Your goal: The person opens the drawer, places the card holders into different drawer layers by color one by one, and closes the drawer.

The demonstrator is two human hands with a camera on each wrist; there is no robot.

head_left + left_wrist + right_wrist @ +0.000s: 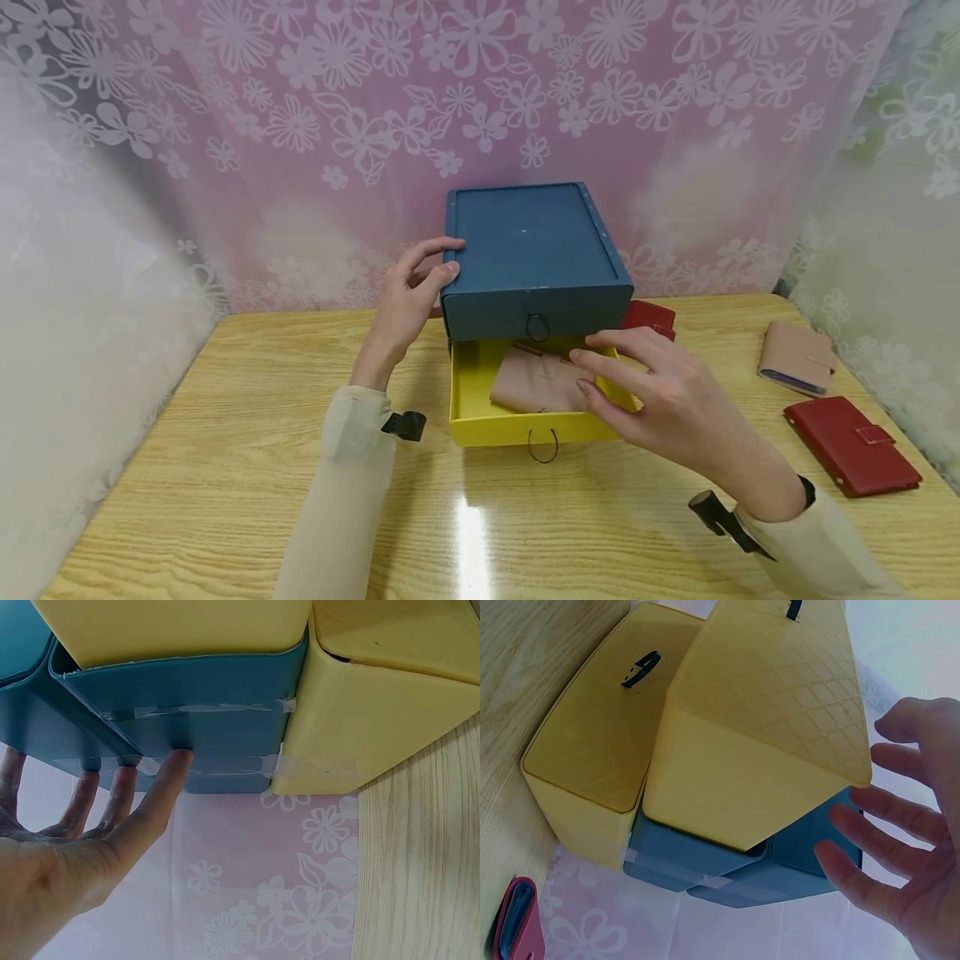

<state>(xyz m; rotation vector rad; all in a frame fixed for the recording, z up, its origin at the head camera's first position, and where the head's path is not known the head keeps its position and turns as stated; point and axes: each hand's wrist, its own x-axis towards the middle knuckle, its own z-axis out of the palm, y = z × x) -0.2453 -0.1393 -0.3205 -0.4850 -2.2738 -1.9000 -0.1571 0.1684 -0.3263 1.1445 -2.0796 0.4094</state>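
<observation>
A drawer box with a blue top (532, 237) stands at the back of the table, its yellow drawer (459, 379) pulled out. Inside that drawer lies a pale pink wallet (528, 382). My left hand (405, 304) touches the left side of the blue top with thumb and fingers; in the left wrist view its extended fingertips press the blue casing (225, 727). Over the drawer's right edge hovers my right hand (667, 387), fingers spread and slightly bent, holding nothing. The right wrist view shows those fingers beside the yellow drawer's (765, 750) corner.
Behind my right hand, a red wallet (651, 317) is partly hidden by the box. Further right lie a beige wallet (797, 357) and a larger red wallet (853, 446). A flowered curtain (480, 108) hangs behind the wooden table (285, 467).
</observation>
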